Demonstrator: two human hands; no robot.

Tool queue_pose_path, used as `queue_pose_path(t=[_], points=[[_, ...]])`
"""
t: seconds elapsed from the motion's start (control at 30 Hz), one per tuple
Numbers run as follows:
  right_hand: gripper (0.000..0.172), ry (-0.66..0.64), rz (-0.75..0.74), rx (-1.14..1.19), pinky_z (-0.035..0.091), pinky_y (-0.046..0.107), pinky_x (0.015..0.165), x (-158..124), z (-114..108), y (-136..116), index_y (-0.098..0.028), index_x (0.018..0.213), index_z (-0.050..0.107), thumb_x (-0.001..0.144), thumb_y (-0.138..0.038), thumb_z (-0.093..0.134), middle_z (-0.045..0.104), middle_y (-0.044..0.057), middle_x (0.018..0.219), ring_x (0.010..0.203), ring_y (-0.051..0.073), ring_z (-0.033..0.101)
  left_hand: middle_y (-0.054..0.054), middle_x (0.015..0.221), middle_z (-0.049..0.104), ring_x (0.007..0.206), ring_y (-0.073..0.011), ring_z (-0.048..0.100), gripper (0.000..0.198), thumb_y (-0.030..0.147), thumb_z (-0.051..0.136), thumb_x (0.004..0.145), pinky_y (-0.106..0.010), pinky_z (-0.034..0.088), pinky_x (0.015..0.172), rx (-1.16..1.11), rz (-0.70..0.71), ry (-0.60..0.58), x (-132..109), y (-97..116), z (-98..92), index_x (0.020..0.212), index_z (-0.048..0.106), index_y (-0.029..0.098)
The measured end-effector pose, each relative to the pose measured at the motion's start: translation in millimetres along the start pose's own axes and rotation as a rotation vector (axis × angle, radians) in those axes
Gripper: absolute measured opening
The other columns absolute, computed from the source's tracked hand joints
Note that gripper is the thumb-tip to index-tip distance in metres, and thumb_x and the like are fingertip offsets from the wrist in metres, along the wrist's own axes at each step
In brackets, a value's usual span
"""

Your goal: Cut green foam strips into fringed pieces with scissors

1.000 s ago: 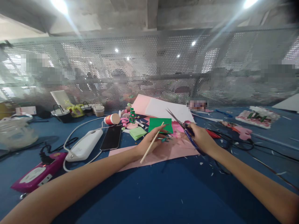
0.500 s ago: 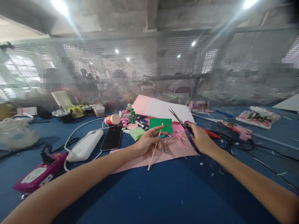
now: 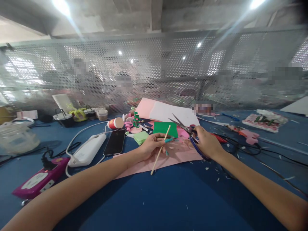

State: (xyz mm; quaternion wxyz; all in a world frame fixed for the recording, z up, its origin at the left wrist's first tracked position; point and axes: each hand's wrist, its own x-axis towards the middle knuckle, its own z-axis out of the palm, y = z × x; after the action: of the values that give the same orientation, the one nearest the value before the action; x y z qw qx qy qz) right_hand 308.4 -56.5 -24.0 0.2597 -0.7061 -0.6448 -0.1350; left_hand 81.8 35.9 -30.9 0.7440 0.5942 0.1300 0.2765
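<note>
My left hand (image 3: 152, 147) is closed on a thin wooden stick (image 3: 157, 160), which slants from above the fingers down toward me. Teal patches at its fingertips look like long nails. My right hand (image 3: 209, 144) grips scissors (image 3: 183, 125) with dark blue handles; their blades stand slightly apart and point left and away from me. Under both hands lies a pink sheet (image 3: 141, 167). A green paper piece (image 3: 157, 127) is just beyond my left hand, with light green sticky notes (image 3: 141, 138) to its left.
A black phone (image 3: 115, 142), a white power bank (image 3: 87, 150) and a purple power strip (image 3: 40, 179) lie on the left. Pink and white sheets (image 3: 172, 110) stand behind. A pink glue gun (image 3: 250, 136) with cables is at right. Paper scraps dot the blue table (image 3: 154, 205).
The scissor blades are a little farther apart and have shifted slightly left and down. The fingers of my left hand have moved lower on the stick, exposing more of its top.
</note>
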Motion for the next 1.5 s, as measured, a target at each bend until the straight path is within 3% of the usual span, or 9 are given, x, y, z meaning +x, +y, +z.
queue_pose_path(t=[0.17,0.3,0.57,0.77,1.1,1.5], points=[[0.027,-0.038,-0.098,-0.097,0.036,0.029,0.057,-3,-3,-8,-0.019,0.093,0.045,0.082,-0.044,0.042,0.057,0.011,0.097,0.089,0.026,0.058,-0.010,0.083,0.070,0.045,-0.0098,0.058,0.036,0.020,0.068,0.072,-0.025,0.051,0.050,0.001,-0.009,0.008,-1,0,-0.9,0.105,0.054,0.013],[0.029,-0.014,-0.145,-0.138,0.037,0.029,0.058,-4,-3,-9,-0.019,0.094,0.045,0.083,-0.046,0.040,0.056,0.011,0.099,0.092,0.026,0.056,-0.008,0.081,0.069,0.043,-0.0092,0.057,0.038,0.021,0.069,0.070,-0.024,0.050,0.049,0.007,-0.002,0.008,-1,0,-1.3,0.104,0.053,0.013],[0.037,0.049,-0.137,-0.199,0.039,0.032,0.062,-5,1,-12,-0.017,0.095,0.046,0.083,-0.051,0.039,0.058,0.013,0.096,0.092,0.028,0.055,-0.002,0.067,0.064,0.043,-0.0101,0.057,0.033,0.016,0.070,0.069,-0.023,0.049,0.046,0.009,0.031,0.006,0,-1,-0.6,0.098,0.054,0.014],[0.040,0.033,-0.132,-0.204,0.038,0.031,0.060,-6,1,-16,-0.016,0.097,0.048,0.084,-0.052,0.036,0.061,0.013,0.094,0.088,0.028,0.056,-0.003,0.069,0.065,0.043,-0.0098,0.056,0.033,0.016,0.070,0.068,-0.024,0.047,0.045,-0.005,0.013,0.009,0,-1,-0.8,0.097,0.054,0.014],[0.049,0.037,-0.138,-0.295,0.041,0.032,0.069,-5,8,-13,-0.013,0.110,0.051,0.082,-0.052,0.043,0.062,0.015,0.098,0.091,0.029,0.056,-0.001,0.069,0.064,0.045,-0.0112,0.059,0.035,0.018,0.071,0.068,-0.025,0.050,0.048,-0.020,0.000,-0.057,-2,2,0.1,0.098,0.053,0.014],[0.042,-0.012,-0.111,-0.355,0.028,0.028,0.047,-5,4,-16,-0.015,0.096,0.054,0.087,-0.051,0.033,0.067,0.012,0.076,0.070,0.026,0.063,-0.001,0.067,0.065,0.045,-0.0129,0.061,0.035,0.014,0.071,0.068,-0.024,0.051,0.047,-0.047,-0.002,-0.073,-3,3,2.3,0.097,0.053,0.014]])
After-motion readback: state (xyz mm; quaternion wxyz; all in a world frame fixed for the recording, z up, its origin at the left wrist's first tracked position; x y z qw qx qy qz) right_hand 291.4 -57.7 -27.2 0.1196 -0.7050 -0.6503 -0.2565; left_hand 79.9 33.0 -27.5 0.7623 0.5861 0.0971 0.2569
